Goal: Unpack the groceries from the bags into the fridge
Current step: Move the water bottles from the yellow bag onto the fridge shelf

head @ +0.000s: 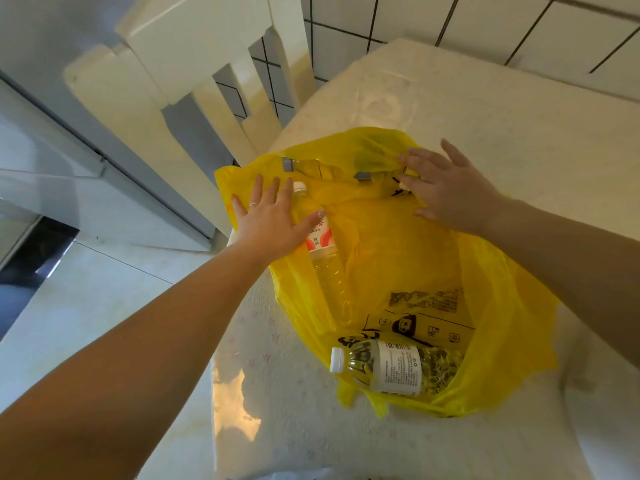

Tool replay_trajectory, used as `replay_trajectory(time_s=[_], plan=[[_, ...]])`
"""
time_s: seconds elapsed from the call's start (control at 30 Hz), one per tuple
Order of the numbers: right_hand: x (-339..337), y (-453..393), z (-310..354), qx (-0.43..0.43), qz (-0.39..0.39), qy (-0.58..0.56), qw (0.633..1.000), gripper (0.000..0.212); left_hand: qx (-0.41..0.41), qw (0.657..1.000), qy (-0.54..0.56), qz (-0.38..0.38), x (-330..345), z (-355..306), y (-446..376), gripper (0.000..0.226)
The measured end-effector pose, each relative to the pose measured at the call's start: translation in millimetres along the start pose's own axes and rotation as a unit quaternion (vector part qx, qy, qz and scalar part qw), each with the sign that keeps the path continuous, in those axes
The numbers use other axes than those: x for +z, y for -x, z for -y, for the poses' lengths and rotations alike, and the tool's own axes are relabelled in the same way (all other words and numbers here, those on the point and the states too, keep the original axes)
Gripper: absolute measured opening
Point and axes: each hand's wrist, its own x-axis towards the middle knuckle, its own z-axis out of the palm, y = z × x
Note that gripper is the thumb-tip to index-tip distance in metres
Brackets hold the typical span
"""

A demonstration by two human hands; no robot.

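**Both hands spread on a yellow plastic bag of bottles**

A thin, glossy yellow plastic bag (398, 244) lies crumpled on a table (519, 116) covered in a pale, faintly patterned cloth under a clear, shiny sheet. The film is translucent and creased, with black print near its lower part.

The left hand (273, 220) lies flat on the bag's left edge, fingers splayed and open, a slim ring on one finger; its thumb touches a clear plastic bottle (322, 244) with a white cap and an orange-and-white label. That bottle lies lengthwise inside the bag, its ribbed body showing through the film.

The right hand (450, 192) rests on the bag's far right edge, fingers spread; its fingertips press into a fold of plastic, and whether they pinch it I cannot tell.

A second clear bottle (384, 367), white-capped with a white label, lies on its side at the bag's near opening, cap pointing left.

A cream slatted wooden chair (194, 81) stands beside the table, against a white tiled wall (485, 26).
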Motion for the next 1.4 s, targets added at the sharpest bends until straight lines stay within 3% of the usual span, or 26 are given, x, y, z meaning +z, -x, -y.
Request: replay_trajectory(time_s=[0.2, 0.27, 0.4, 0.6, 0.83, 1.07, 1.23, 1.3, 1.4], plan=[[-7, 4, 0, -0.001, -0.054, -0.033, 0.998, 0.065, 0.058, 0.997, -0.051, -0.016, -2, -12, -6, 0.096], [-2, 4, 1, -0.006, -0.022, -0.049, 0.999, 0.063, 0.090, 0.992, -0.090, -0.027, -5, -17, -8, 0.099], [3, -2, 3, 0.063, 0.065, -0.053, 0.994, 0.069, 0.118, 0.983, -0.137, 0.008, -11, -21, -11, 0.102], [5, -15, 5, 0.115, 0.142, -0.002, 0.983, 0.076, 0.083, 0.990, -0.106, 0.039, -9, -30, -7, 0.102], [-2, -10, 17, 0.092, 0.146, 0.012, 0.985, 0.072, 0.066, 0.997, 0.007, 0.032, -14, -48, -1, 0.095], [-27, 16, 23, 0.134, 0.017, -0.076, 0.988, 0.067, 0.053, 0.987, 0.151, -0.018, -22, -58, 20, 0.108], [-53, 29, 24, 0.170, -0.077, -0.150, 0.971, 0.071, 0.101, 0.965, 0.234, -0.069, -28, -64, 41, 0.113], [-62, 34, 26, 0.178, -0.119, -0.206, 0.955, 0.072, 0.119, 0.951, 0.277, -0.073, -33, -67, 49, 0.114], [-80, 40, 28, 0.234, -0.166, -0.350, 0.892, 0.071, 0.137, 0.931, 0.329, -0.084, -39, -72, 61, 0.112]])
